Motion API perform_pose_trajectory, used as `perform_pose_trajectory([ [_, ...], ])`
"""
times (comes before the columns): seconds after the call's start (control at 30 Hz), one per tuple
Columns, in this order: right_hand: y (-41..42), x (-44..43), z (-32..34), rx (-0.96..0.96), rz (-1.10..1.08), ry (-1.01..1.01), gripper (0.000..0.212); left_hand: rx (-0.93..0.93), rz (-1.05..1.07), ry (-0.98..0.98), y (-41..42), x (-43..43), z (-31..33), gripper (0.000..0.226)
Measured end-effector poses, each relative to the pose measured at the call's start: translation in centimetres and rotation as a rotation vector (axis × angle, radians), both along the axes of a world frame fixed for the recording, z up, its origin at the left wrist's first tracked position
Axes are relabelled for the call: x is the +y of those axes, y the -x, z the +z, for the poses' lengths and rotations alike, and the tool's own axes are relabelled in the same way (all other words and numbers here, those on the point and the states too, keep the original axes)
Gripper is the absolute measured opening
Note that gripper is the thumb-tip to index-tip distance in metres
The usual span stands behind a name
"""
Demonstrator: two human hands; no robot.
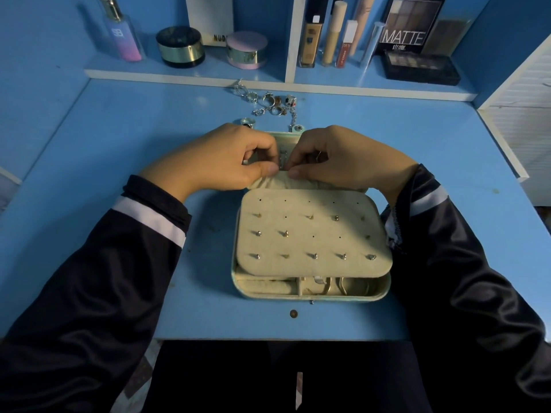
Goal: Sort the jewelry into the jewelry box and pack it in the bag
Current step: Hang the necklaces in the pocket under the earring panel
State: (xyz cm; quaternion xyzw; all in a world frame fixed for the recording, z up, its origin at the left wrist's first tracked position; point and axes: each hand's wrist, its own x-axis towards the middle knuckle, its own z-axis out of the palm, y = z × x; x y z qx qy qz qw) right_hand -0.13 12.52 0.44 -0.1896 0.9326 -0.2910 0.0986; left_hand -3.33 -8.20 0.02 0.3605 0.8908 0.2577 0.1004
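Lying open mid-way across the blue desk, the jewelry box showed its cream stud panel folded over the tray. At the lid pocket, left hand and right hand met, fingers curled, both pinching a small silver piece. Loose rings and chains lay just behind the box; cosmetics stood on the rear shelf.

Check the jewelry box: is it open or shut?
Open. The jewelry box shows its stud-filled earring panel uncovered, and front compartments are visible beneath it.
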Motion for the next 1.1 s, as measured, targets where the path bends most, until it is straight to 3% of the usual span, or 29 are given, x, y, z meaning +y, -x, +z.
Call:
perform_pose_trajectory([
  [0.23,0.1,0.8,0.2,0.053,-0.025,0.059,0.006,0.034,0.044,-0.157,0.6,-0.6,-0.7,0.008],
  [0.43,1.7,1.8,-0.3,0.155,-0.215,0.175,0.012,0.16,0.126,-0.298,2.2,-0.1,-1.6,0.004],
  [0.6,4.3,2.2,-0.9,0.187,-0.34,0.211,0.011,0.229,0.162,-0.228,5.0,0.5,-2.7,0.015],
  [1.1,9.8,1.5,-1.6,0.175,-0.381,0.04,0.02,0.332,0.091,-0.202,10.6,2.2,-3.9,0.018],
])
